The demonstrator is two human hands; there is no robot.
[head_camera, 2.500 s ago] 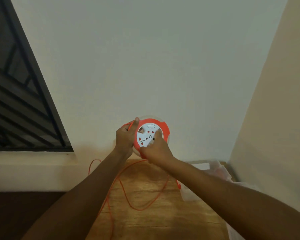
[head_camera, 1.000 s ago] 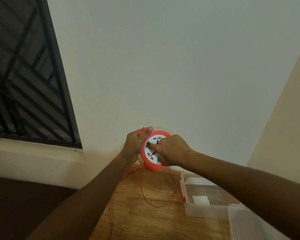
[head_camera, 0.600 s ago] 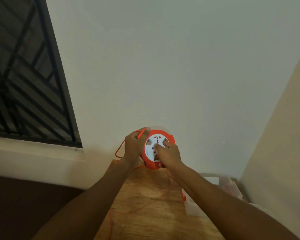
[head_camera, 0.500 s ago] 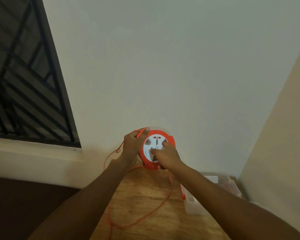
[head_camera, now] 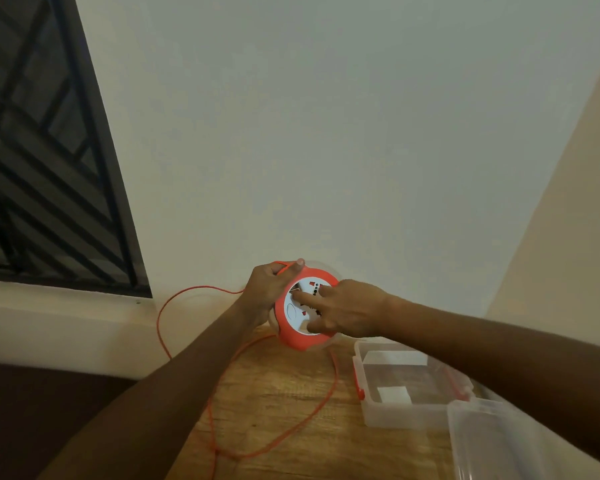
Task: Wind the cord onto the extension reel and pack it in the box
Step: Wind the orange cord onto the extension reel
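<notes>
I hold a round orange extension reel with a white socket face up in front of the wall. My left hand grips its left rim, the thumb pinning the orange cord at the top edge. My right hand lies across the white face, its index finger stuck into a recess of the face. Loose cord loops out to the left and trails down over the wooden table. The clear plastic box with orange latches stands open on the table, right of the reel.
The box's clear lid lies at the bottom right, beside the box. A dark barred window fills the upper left above a pale ledge. A white wall stands straight ahead and a beige wall closes in on the right.
My right hand has swung round the reel face from the lower side to the right, turning it. The loose cord loop has shifted on the table and now arcs out to the left.
</notes>
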